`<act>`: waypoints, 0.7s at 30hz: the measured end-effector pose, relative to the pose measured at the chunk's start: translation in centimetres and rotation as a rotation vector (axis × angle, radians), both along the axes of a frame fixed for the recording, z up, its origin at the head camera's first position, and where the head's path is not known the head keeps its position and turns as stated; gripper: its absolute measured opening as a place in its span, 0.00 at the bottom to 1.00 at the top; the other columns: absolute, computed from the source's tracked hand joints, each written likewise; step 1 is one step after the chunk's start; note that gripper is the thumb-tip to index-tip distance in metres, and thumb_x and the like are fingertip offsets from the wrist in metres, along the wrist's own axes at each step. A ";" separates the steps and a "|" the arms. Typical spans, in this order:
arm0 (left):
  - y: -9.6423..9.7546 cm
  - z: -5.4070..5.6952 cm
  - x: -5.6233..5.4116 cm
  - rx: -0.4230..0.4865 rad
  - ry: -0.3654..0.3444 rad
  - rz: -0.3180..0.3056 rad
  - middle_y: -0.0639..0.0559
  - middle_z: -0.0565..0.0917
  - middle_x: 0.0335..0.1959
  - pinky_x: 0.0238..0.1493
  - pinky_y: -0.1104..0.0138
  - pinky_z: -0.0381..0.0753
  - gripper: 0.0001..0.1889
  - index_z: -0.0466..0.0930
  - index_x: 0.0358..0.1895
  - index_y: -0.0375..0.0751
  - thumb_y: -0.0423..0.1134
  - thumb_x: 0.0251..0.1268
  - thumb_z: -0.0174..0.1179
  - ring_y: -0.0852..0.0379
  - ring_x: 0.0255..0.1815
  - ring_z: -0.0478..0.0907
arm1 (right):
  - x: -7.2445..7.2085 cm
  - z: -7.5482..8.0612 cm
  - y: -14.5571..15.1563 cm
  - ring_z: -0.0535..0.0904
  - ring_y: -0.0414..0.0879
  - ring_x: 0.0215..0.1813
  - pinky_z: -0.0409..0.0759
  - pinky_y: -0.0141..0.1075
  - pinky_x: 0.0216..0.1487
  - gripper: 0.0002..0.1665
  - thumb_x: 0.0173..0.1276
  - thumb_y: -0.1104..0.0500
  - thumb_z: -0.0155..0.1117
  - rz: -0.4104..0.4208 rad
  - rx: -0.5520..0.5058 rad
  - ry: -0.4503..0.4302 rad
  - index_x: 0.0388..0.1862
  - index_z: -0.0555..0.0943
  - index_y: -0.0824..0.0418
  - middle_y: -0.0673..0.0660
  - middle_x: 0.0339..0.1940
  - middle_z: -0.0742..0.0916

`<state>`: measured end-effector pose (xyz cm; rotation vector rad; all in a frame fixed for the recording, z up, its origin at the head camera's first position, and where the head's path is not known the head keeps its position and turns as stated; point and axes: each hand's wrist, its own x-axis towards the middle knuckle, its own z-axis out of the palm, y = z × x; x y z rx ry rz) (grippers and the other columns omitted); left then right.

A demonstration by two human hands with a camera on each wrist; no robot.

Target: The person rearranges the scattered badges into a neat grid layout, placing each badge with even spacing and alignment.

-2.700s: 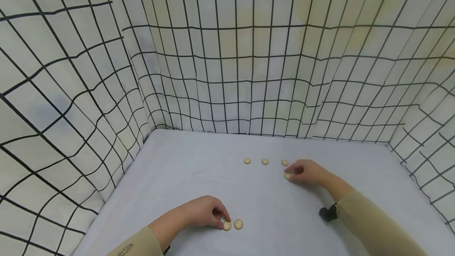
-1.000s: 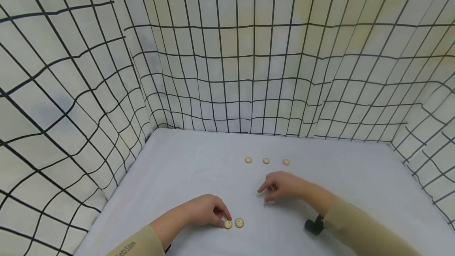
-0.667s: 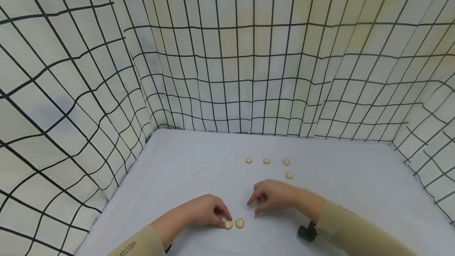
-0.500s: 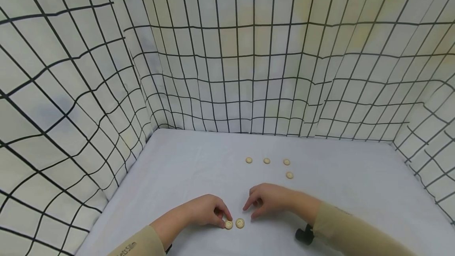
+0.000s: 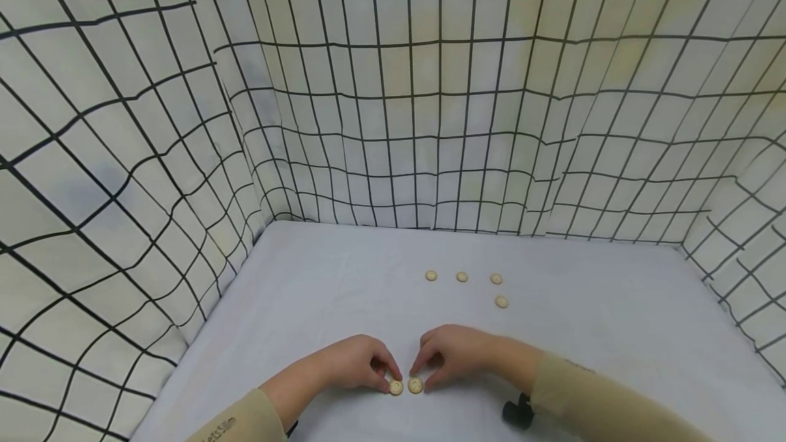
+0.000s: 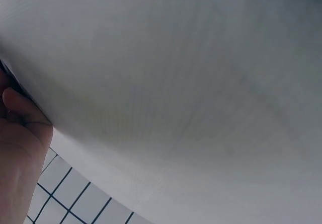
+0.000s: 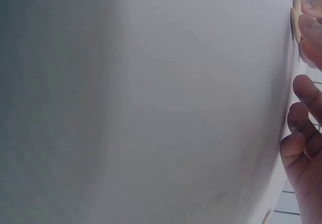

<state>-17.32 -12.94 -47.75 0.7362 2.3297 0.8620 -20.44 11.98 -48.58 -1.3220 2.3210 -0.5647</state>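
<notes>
Two round, pale wooden buttons with small holes lie side by side on the white cloth near the front. My left hand (image 5: 353, 362) pinches the left button (image 5: 396, 387) between thumb and forefinger. At the right button (image 5: 415, 385), the thumb and forefinger of my right hand (image 5: 457, 353) close in from either side, touching its edge. In the right wrist view the edges of pale buttons (image 7: 296, 25) show by fingertips at the upper right. The left wrist view shows part of my left hand (image 6: 22, 148) and no button.
Farther back lie a left button (image 5: 431, 275), a middle button (image 5: 462, 277) and a right button (image 5: 496, 279) in a row. Another button (image 5: 501, 302) lies just in front of the right one. Black netting (image 5: 439, 135) over white sheeting surrounds the cloth-covered table (image 5: 319, 278).
My right hand has let go of a button below the back row, come forward and left, and taken hold of the right front button. My left hand stays on its button.
</notes>
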 end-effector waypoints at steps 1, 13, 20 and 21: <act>0.0 0.0 0.0 -0.001 0.000 0.000 0.63 0.77 0.22 0.32 0.72 0.71 0.08 0.90 0.36 0.56 0.38 0.53 0.75 0.68 0.26 0.71 | 0.0 -0.1 -0.1 0.71 0.28 0.34 0.72 0.24 0.38 0.15 0.60 0.45 0.75 0.004 -0.003 -0.001 0.46 0.88 0.40 0.33 0.32 0.79; 0.0 0.0 -0.1 -0.002 -0.011 0.000 0.63 0.78 0.23 0.32 0.71 0.71 0.08 0.90 0.36 0.56 0.38 0.53 0.75 0.67 0.26 0.71 | 0.5 0.2 -0.8 0.70 0.28 0.33 0.71 0.24 0.37 0.16 0.58 0.45 0.76 0.007 0.012 0.016 0.47 0.88 0.41 0.34 0.31 0.79; 0.1 0.0 -0.1 -0.010 -0.014 0.006 0.63 0.77 0.22 0.32 0.71 0.71 0.08 0.90 0.36 0.56 0.38 0.53 0.75 0.67 0.26 0.71 | 0.6 0.2 -0.8 0.71 0.28 0.34 0.72 0.24 0.38 0.15 0.58 0.45 0.76 0.007 0.013 0.009 0.45 0.89 0.42 0.34 0.31 0.80; 0.1 -0.1 -0.1 -0.013 -0.011 0.007 0.63 0.78 0.23 0.32 0.71 0.71 0.08 0.90 0.36 0.56 0.38 0.53 0.75 0.67 0.26 0.71 | 0.5 0.2 -0.8 0.71 0.28 0.34 0.72 0.24 0.38 0.15 0.58 0.45 0.76 0.010 0.012 0.009 0.45 0.89 0.42 0.34 0.32 0.80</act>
